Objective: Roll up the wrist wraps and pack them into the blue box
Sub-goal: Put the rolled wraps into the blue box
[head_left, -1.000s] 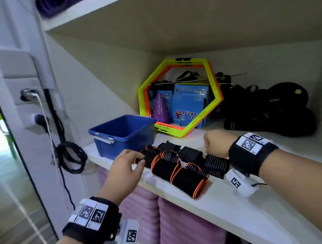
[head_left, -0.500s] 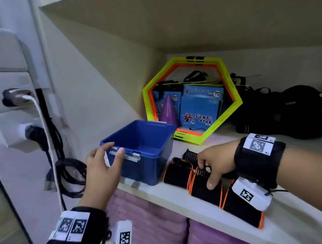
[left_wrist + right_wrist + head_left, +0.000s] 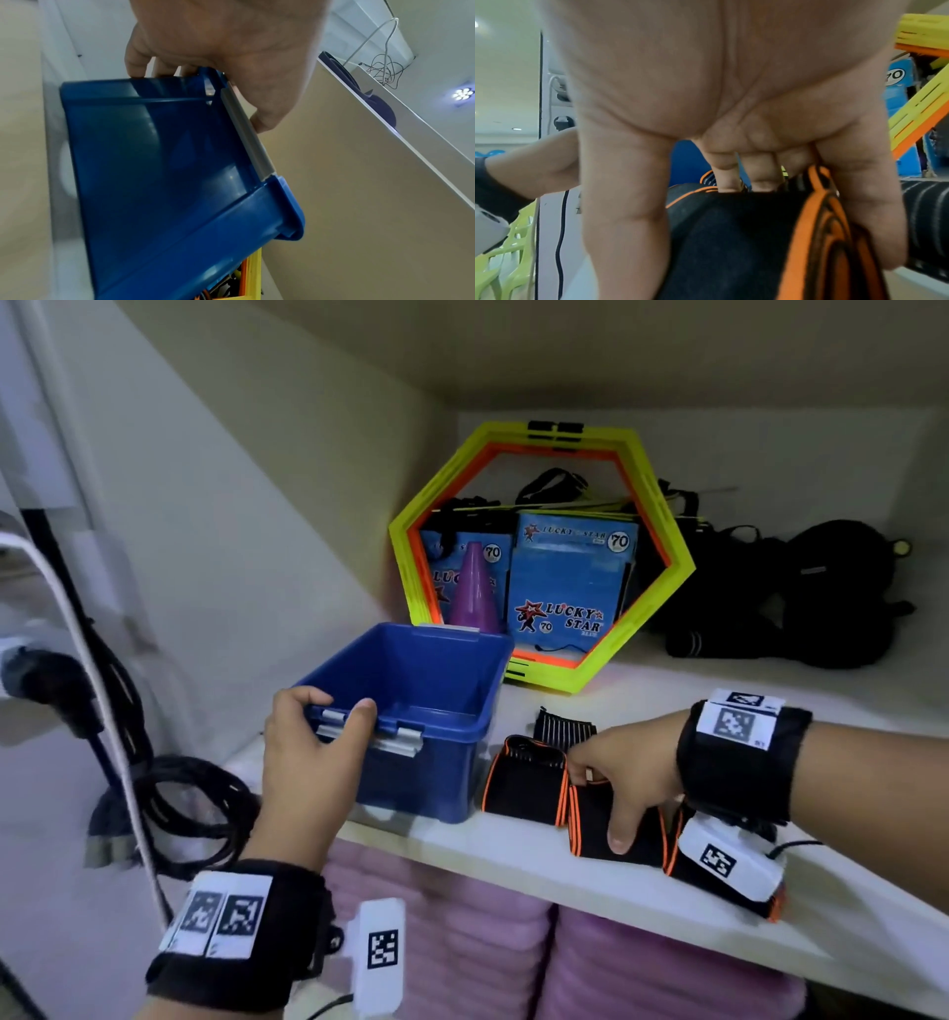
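Seen on the shelf (image 3: 642,875): empty blue box (image 3: 436,690), near rim gripped by left hand (image 3: 313,752), a second ago down among the wraps. Beside it, rolled wrist wraps (image 3: 524,780) in a row, none packed yet, rolling apparently done. Right hand (image 3: 626,773), formerly fisted behind the row, now clasping the middle roll (image 3: 590,824), thumb in front

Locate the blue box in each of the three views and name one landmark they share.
Head: blue box centre-left on the shelf, left hand gripping its near rim.
Left wrist: fills the lower left, under the hand.
Right wrist: a blue sliver between thumb and fingers.
Shared landmark: the yellow-orange hexagon frame.
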### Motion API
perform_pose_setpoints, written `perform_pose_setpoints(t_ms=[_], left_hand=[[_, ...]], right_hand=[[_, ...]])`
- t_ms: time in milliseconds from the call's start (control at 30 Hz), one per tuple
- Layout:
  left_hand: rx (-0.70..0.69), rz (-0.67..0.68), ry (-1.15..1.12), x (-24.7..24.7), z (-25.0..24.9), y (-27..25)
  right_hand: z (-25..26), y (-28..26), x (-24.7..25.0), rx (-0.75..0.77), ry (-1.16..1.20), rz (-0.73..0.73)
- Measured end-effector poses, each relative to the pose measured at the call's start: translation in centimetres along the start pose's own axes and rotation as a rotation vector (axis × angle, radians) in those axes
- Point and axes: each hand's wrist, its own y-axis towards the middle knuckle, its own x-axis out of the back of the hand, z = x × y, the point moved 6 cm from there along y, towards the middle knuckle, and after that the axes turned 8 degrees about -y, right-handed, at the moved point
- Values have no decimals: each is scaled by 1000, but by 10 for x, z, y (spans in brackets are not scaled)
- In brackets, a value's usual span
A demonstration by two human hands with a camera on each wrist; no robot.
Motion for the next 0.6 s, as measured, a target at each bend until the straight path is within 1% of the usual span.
perform_pose_setpoints(t_ms=[133, 267, 433, 600], left_hand=[[78, -27, -25, -1, -2, 1], [119, -45, -38, -1, -9, -1], [170, -36, -122, -1, -17, -7], [192, -35, -183, 0, -19, -12]], right_hand=[[1, -3, 0, 17, 5, -24], [-2, -10, 8, 31, -31, -112], [-20, -29, 38, 11, -2, -208], [-26, -52, 74, 34, 123, -307]])
